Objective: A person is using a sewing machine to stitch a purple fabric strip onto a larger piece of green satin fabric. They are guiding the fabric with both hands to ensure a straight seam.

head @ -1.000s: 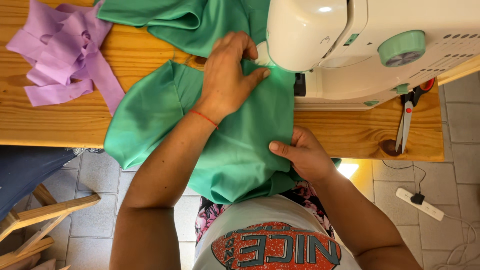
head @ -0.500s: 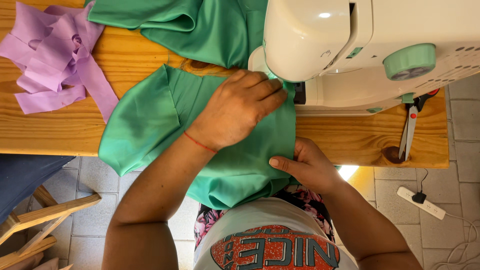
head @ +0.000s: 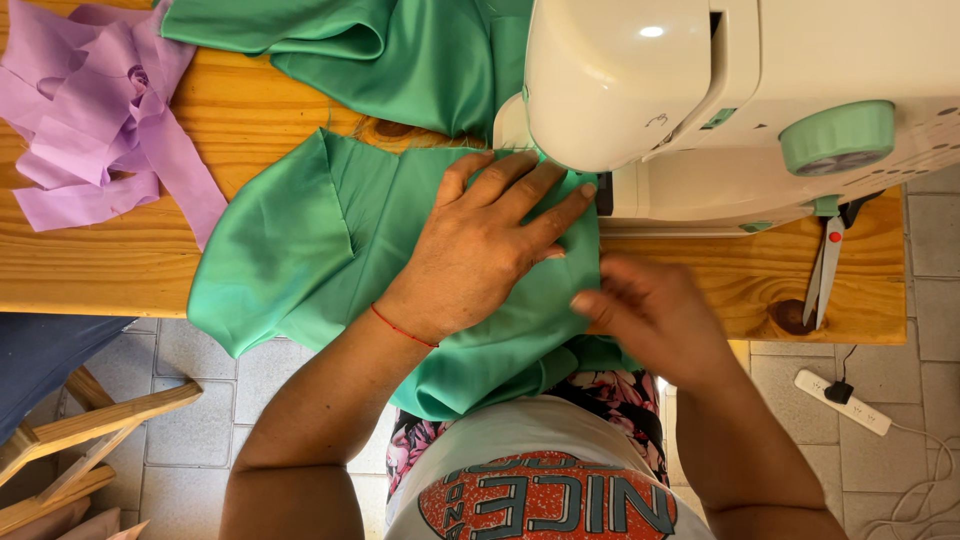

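I see the sewing machine [head: 700,90] blocking the table's upper right; its head overhangs the green fabric [head: 300,250] directly above my left hand [head: 480,250]. Scissors [head: 828,270] occupy the right edge. Purple cloth [head: 90,120] covers the far left. Bare wood [head: 250,120] between purple and green cloth offers passage.

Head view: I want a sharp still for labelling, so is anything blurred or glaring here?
Head view: the right hand is smeared by motion blur; the left hand, flat on the green cloth, is sharp. A small bright glare spot sits on the sewing machine top; light is otherwise even, with soft shadows in the cloth folds.
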